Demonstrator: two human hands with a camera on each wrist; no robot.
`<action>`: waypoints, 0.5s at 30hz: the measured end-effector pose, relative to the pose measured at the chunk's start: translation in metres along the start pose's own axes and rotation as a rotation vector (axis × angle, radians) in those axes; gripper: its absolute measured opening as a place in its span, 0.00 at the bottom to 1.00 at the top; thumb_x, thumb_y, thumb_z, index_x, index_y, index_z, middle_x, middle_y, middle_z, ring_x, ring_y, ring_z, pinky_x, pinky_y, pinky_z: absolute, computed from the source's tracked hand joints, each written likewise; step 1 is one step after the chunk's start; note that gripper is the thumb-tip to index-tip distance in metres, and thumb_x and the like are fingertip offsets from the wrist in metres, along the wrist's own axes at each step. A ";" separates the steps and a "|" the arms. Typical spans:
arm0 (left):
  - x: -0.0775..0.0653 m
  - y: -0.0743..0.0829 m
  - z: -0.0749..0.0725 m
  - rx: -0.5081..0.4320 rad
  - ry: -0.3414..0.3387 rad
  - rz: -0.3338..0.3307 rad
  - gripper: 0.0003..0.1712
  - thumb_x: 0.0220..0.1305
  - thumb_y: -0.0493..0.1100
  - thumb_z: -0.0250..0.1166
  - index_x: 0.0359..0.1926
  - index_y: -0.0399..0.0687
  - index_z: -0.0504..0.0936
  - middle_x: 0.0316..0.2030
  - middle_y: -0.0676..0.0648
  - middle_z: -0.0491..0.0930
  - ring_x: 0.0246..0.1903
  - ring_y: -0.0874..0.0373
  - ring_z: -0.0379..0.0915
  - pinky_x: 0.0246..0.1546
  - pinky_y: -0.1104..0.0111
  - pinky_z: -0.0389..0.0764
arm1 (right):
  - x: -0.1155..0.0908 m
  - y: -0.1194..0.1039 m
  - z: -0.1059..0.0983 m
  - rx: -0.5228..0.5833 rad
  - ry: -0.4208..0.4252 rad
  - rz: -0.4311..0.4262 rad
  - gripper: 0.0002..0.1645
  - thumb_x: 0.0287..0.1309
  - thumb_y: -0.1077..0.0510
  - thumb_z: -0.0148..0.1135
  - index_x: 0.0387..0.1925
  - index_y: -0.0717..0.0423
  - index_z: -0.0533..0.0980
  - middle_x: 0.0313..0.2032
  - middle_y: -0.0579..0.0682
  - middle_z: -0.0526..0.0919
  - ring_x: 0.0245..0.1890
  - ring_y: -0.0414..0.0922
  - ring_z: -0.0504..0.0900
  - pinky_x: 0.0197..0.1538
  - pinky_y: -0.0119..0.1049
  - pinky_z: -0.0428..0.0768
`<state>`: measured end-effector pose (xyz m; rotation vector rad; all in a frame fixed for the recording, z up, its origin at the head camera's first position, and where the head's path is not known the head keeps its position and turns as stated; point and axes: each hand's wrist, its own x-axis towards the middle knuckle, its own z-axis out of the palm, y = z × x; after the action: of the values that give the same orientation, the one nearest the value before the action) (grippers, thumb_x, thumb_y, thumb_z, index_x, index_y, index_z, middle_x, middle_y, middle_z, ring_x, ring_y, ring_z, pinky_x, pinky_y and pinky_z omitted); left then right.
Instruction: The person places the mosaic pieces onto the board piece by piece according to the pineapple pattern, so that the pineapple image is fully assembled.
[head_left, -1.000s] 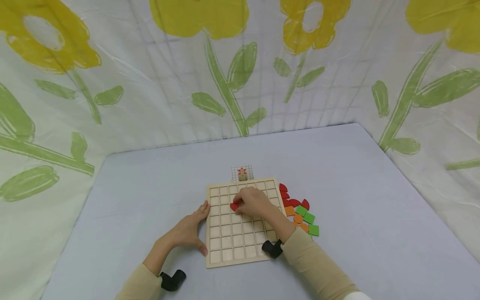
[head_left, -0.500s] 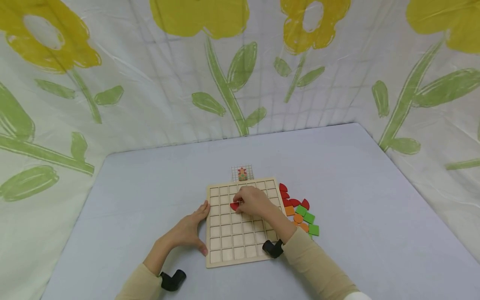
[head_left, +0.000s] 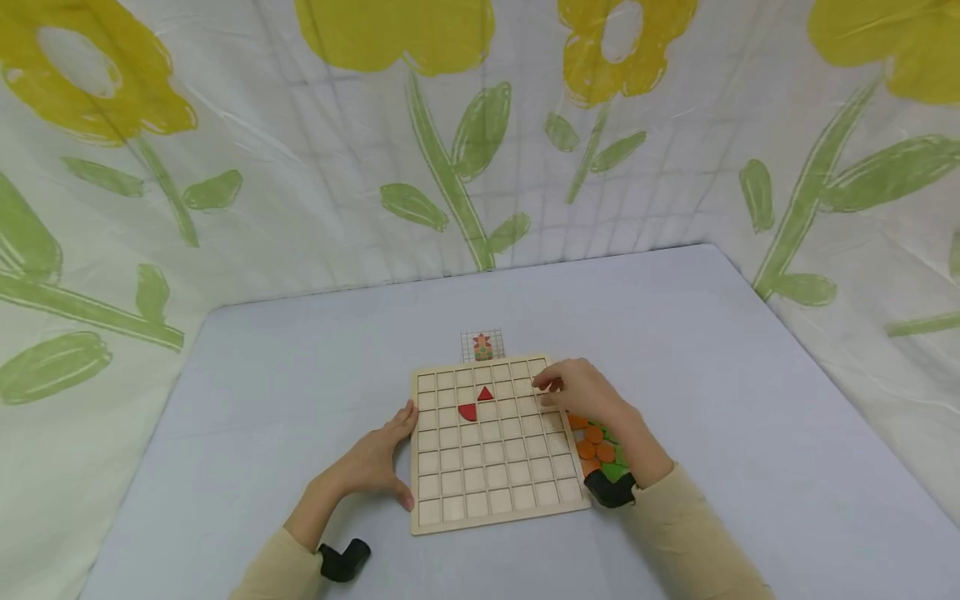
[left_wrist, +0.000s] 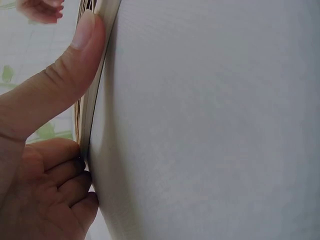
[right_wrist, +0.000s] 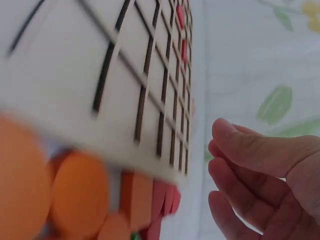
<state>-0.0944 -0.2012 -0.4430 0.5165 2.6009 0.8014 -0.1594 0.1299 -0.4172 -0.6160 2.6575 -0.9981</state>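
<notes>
A wooden grid board lies on the table. One of its cells holds a red quarter-circle piece; a red triangle sits in a cell up and to the right of it. My left hand rests against the board's left edge, thumb and fingers spread apart along it. Over the board's upper right edge hovers my right hand, fingers loosely bent, with nothing seen between them. In the right wrist view that hand is beside the board's rim, near red pieces.
Orange round pieces and green pieces lie right of the board, partly hidden by my right arm. A small pattern card touches or nearly touches the board's far edge. Behind the table hangs a flowered curtain.
My right hand has let go of the red quarter-circle and moved right to the board's edge, uncovering the red triangle. The left hand has stayed at the left edge.
</notes>
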 end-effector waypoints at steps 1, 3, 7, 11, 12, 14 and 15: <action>0.000 0.000 0.000 -0.001 0.000 -0.004 0.75 0.24 0.45 0.86 0.72 0.26 0.51 0.73 0.31 0.45 0.71 0.35 0.45 0.67 0.44 0.55 | -0.004 0.005 -0.003 0.000 0.004 0.010 0.13 0.56 0.65 0.68 0.44 0.61 0.84 0.39 0.51 0.85 0.37 0.45 0.80 0.41 0.39 0.80; 0.001 0.000 0.001 0.000 -0.001 -0.008 0.75 0.24 0.45 0.86 0.72 0.27 0.51 0.73 0.31 0.45 0.71 0.35 0.45 0.67 0.45 0.55 | -0.012 0.014 -0.008 -0.006 0.010 0.031 0.12 0.55 0.66 0.68 0.43 0.62 0.84 0.38 0.51 0.86 0.36 0.46 0.79 0.41 0.40 0.80; 0.001 -0.001 0.001 0.002 -0.001 -0.007 0.75 0.24 0.45 0.86 0.71 0.26 0.51 0.73 0.31 0.45 0.71 0.35 0.45 0.67 0.45 0.55 | -0.022 0.027 -0.013 -0.007 0.006 0.054 0.10 0.52 0.67 0.69 0.39 0.63 0.84 0.36 0.51 0.86 0.36 0.47 0.79 0.42 0.42 0.81; 0.000 -0.001 0.000 0.009 0.002 0.002 0.75 0.23 0.46 0.86 0.71 0.25 0.51 0.72 0.30 0.45 0.70 0.34 0.45 0.66 0.44 0.56 | -0.027 0.035 -0.012 0.006 -0.016 0.080 0.10 0.51 0.66 0.71 0.38 0.64 0.84 0.35 0.51 0.86 0.35 0.46 0.80 0.42 0.42 0.82; 0.001 -0.001 0.000 0.012 0.003 0.007 0.75 0.23 0.46 0.86 0.71 0.25 0.51 0.72 0.30 0.45 0.70 0.34 0.45 0.66 0.44 0.56 | -0.028 0.036 -0.012 0.012 -0.023 0.090 0.10 0.51 0.66 0.71 0.38 0.64 0.84 0.34 0.51 0.85 0.34 0.46 0.80 0.41 0.41 0.82; 0.001 -0.001 0.001 0.012 0.001 0.007 0.75 0.24 0.47 0.86 0.71 0.25 0.51 0.72 0.30 0.45 0.71 0.34 0.45 0.67 0.44 0.55 | -0.029 0.038 -0.011 0.028 -0.041 0.112 0.09 0.51 0.66 0.71 0.37 0.63 0.84 0.33 0.49 0.85 0.32 0.44 0.79 0.40 0.39 0.82; 0.001 -0.002 0.001 0.009 0.001 0.008 0.75 0.24 0.48 0.86 0.71 0.25 0.51 0.72 0.31 0.46 0.71 0.34 0.45 0.67 0.43 0.55 | -0.030 0.038 -0.010 0.036 -0.048 0.122 0.09 0.51 0.66 0.71 0.37 0.63 0.83 0.32 0.49 0.84 0.31 0.44 0.79 0.39 0.38 0.82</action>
<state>-0.0951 -0.2021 -0.4452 0.5302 2.6066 0.7930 -0.1478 0.1752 -0.4332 -0.4583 2.5940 -0.9823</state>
